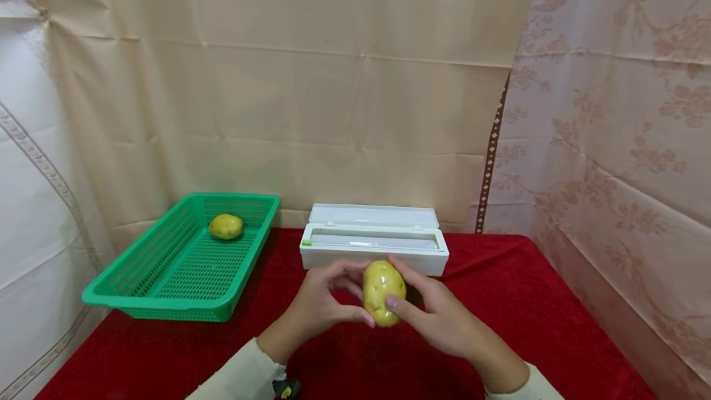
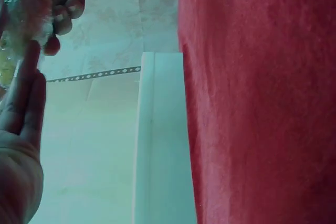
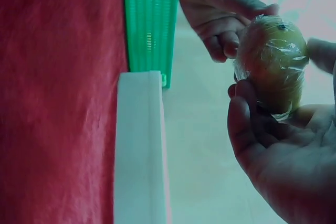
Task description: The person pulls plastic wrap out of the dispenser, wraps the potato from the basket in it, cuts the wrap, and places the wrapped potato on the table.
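Between both hands, raised above the table in the head view, is a yellow potato [image 1: 382, 286] covered in clear plastic film. Its wrinkled film [image 3: 281, 64] catches the light in the right wrist view. My right hand [image 1: 444, 320] grips the potato from the right, thumb across its front and fingers around the far side. My left hand [image 1: 313, 298] holds its left side between thumb and fingers; some of those fingertips are hidden behind it. In the left wrist view, the wrapped potato [image 2: 29, 17] is partly cut off by the frame's edge.
Just behind the hands stands a white cling film dispenser [image 1: 374, 258], its lid raised. A green plastic basket [image 1: 166, 304] on the left contains another potato [image 1: 225, 226]. Dark red cloth [image 1: 533, 313] covers the table, and curtains [image 1: 311, 79] hang behind it.
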Motion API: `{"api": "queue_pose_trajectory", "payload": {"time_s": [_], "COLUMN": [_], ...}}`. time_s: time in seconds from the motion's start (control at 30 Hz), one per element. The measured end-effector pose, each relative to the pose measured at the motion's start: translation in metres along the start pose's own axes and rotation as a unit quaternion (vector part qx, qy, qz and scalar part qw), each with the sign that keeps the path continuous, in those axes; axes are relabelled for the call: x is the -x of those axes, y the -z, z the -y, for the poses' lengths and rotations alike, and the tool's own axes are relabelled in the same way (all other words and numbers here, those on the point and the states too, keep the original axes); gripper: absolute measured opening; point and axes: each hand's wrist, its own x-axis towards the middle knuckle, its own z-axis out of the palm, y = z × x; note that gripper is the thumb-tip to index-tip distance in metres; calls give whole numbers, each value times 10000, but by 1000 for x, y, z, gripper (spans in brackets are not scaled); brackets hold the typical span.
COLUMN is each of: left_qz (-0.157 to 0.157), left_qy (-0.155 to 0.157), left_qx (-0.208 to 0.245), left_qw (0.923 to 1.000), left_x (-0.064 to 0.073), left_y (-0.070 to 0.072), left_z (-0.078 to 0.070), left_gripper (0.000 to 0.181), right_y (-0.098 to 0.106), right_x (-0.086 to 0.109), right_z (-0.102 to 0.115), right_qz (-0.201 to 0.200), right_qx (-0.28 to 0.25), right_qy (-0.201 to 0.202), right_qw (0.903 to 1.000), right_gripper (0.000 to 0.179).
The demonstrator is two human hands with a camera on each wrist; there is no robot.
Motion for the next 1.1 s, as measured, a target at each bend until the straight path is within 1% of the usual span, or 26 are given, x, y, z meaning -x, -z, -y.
{"api": "queue_pose_trajectory", "payload": {"time_s": [0.07, 0.1, 0.17, 0.27, 0.3, 0.43, 0.53, 0.57, 0.63, 0.7, 0.77, 0.83, 0.93, 1.0, 1.1], "left_qz": [-107, -147, -221, -257, -257, -211, -164, -154, -165, -168, -131, -80, -15, -46, -230], "left_qy": [-73, -146, -183, -224, -202, 140, 564, 662, 919, 1136, 1371, 1666, 2018, 2188, 2324], "left_qx": [42, 59, 95, 189, 205, 387, 611, 651, 665, 602, 552, 540, 602, 649, 692], "left_qw": [9999, 9998, 9995, 9992, 9993, 9989, 9964, 9956, 9934, 9916, 9889, 9845, 9776, 9736, 9699], "left_x": [1, 1, 2, 1, 1, 1, 2, 2, 5, 6, 5, 1, -9, -15, -26], "left_y": [-1, -2, -3, -5, -5, -8, -10, -11, -12, -14, -17, -22, -31, -37, -48], "left_z": [0, 1, 0, 1, 1, 3, 4, 4, 2, 2, 1, 1, 2, 2, 5], "left_gripper": [72, 71, 71, 71, 71, 72, 73, 73, 73, 73, 74, 74, 74, 73, 65], "right_y": [0, 1, 1, 3, 4, 7, 9, 9, 10, 11, 13, 18, 28, 34, 46], "right_x": [0, 0, -1, -3, -3, -4, -6, -7, -8, -10, -10, -9, -8, -7, -6], "right_z": [0, 0, 0, -1, -1, -2, -4, -4, -5, -6, -7, -9, -12, -15, -20], "right_qz": [197, 267, 345, 389, 366, 247, 136, 131, 180, 232, 239, 157, -30, -128, -347], "right_qx": [-437, -637, -968, -1362, -1375, -1220, -1004, -977, -941, -917, -904, -844, -848, -950, -1112], "right_qy": [-85, -63, -20, -57, -79, -296, -471, -555, -697, -757, -848, -910, -1118, -1280, -1507], "right_qw": [9988, 9976, 9947, 9899, 9898, 9918, 9937, 9936, 9930, 9926, 9920, 9921, 9901, 9871, 9817], "right_gripper": [71, 72, 71, 66, 64, 63, 62, 61, 57, 52, 46, 43, 45, 47, 49]}}
